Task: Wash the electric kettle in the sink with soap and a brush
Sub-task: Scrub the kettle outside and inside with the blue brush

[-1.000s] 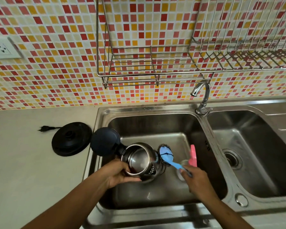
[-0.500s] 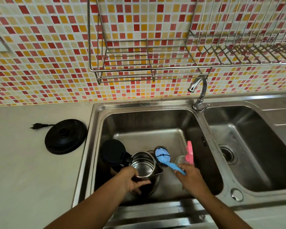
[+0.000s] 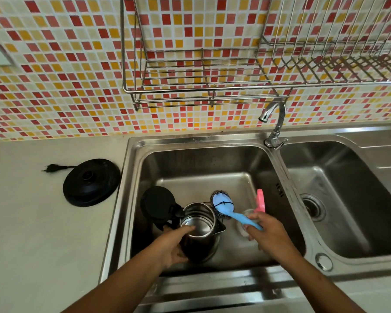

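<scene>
**Kettle Held Upright in the Left Basin, Brush at the Ready**

The red, orange and cream mosaic wall filled the upper half of what we saw, with the pale worktop spreading out to our left. Set into the worktop was the steel double sink, and a wire dish rack hung on the wall above it. A curved tap rose from the divider between the two basins, its spout turned towards the left one.

On the worktop, just beside the sink's left rim, lay the round black kettle base, its plug resting loose further left.

The electric kettle stood upright on the floor of the left basin, near the front wall. Its black lid was hinged back to the left, so we looked straight down into the shiny interior.

Our left hand gripped the kettle, one finger laid over the near rim and the others wrapped round its dark side. Our right hand was curled round the handle of the blue brush. The brush head, backed with what looked like wire mesh, was raised just beside the kettle's spout, to its right.

A clear soap bottle with a pink cap stood in the same basin, right behind that hand. We could not tell whether the fingers touched it.
</scene>
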The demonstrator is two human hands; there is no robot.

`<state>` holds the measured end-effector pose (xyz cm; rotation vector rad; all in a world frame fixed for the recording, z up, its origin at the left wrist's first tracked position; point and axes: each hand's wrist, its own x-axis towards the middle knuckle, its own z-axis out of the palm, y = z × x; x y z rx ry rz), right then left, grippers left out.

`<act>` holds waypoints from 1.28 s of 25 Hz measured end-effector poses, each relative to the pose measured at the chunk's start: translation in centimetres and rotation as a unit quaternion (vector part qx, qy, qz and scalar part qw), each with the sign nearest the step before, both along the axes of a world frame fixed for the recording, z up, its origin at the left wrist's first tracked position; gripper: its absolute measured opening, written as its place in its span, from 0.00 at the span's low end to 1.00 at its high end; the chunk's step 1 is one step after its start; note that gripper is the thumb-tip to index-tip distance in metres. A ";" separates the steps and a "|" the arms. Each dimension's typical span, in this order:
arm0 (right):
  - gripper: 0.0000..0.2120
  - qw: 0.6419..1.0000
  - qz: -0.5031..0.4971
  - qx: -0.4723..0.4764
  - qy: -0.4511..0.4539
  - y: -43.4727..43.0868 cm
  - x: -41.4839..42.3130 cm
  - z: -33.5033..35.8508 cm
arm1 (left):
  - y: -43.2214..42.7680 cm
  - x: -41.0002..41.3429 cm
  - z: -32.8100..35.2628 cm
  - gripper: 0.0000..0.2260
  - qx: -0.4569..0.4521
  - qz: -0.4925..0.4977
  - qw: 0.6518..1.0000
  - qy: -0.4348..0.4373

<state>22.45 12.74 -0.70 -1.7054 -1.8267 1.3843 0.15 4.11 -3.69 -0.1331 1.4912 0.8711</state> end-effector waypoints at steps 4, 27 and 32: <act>0.11 0.994 0.073 0.058 0.061 0.6 0.8 4.7 | -1.8 -2.8 0.7 0.38 0.116 0.088 0.982 0.116; 0.12 0.764 0.481 0.268 -0.337 2.8 -12.1 -3.0 | 1.1 -7.9 -0.4 0.16 0.297 0.089 0.928 0.207; 0.12 0.780 0.533 0.190 -0.268 3.2 -11.7 -1.9 | 1.2 -7.6 -0.1 0.18 0.302 0.116 0.928 0.183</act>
